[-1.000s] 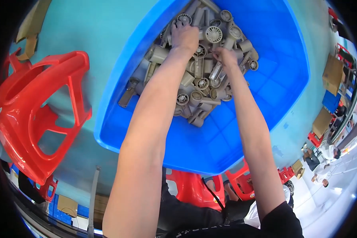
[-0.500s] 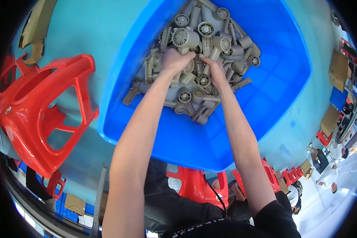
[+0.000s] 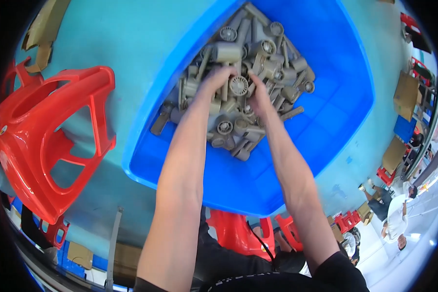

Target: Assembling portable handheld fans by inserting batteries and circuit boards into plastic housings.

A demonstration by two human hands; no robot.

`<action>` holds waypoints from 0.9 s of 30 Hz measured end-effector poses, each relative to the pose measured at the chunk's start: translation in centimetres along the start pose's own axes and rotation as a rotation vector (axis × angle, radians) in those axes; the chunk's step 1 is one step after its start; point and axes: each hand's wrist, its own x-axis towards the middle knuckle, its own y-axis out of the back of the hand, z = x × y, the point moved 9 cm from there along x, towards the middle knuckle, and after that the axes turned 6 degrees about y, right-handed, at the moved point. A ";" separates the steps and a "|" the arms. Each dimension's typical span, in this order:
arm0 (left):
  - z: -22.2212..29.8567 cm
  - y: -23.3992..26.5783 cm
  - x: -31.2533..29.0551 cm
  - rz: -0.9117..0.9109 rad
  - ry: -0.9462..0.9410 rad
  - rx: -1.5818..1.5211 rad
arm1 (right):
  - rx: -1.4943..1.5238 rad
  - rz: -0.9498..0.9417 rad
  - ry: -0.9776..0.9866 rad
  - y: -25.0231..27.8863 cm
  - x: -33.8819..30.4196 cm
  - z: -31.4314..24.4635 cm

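A heap of grey-beige plastic handheld fans [image 3: 224, 127], with round grilles and stubby handles, lies in a big blue tub [image 3: 321, 112]. Both my arms reach into the heap. My left hand [image 3: 219, 79] is closed round one of the fans, its fingertips partly hidden among the parts. Just right of it, a fan with a round spoked grille [image 3: 238, 85] faces up between my two hands. My right hand [image 3: 261, 97] curls in from the right, thumb up and fingers bent round a fan part; most of that part is hidden by the hand.
A large red plastic stool [image 3: 44, 141] lies on its side on the green floor [image 3: 126, 44] left of the tub. Another red stool [image 3: 238, 233] is close to my legs. Cardboard boxes [image 3: 406, 95] and a person in white [image 3: 396, 219] are at the far right.
My hands have shifted slightly within the heap, the right one lower. Fans between them have turned and moved; one round grille now faces up there. The view has shifted a little.
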 end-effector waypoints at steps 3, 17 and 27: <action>-3.6 -1.2 -2.0 -0.072 0.097 -0.452 | -0.010 0.056 0.090 -0.8 -2.7 0.2; 7.6 -1.5 -32.7 0.165 -0.330 -0.537 | 0.054 -0.080 0.229 -11.0 -28.2 -8.2; -7.7 -3.6 -86.1 1.144 -0.548 -1.095 | -0.382 -1.086 -0.214 -30.1 -68.2 6.5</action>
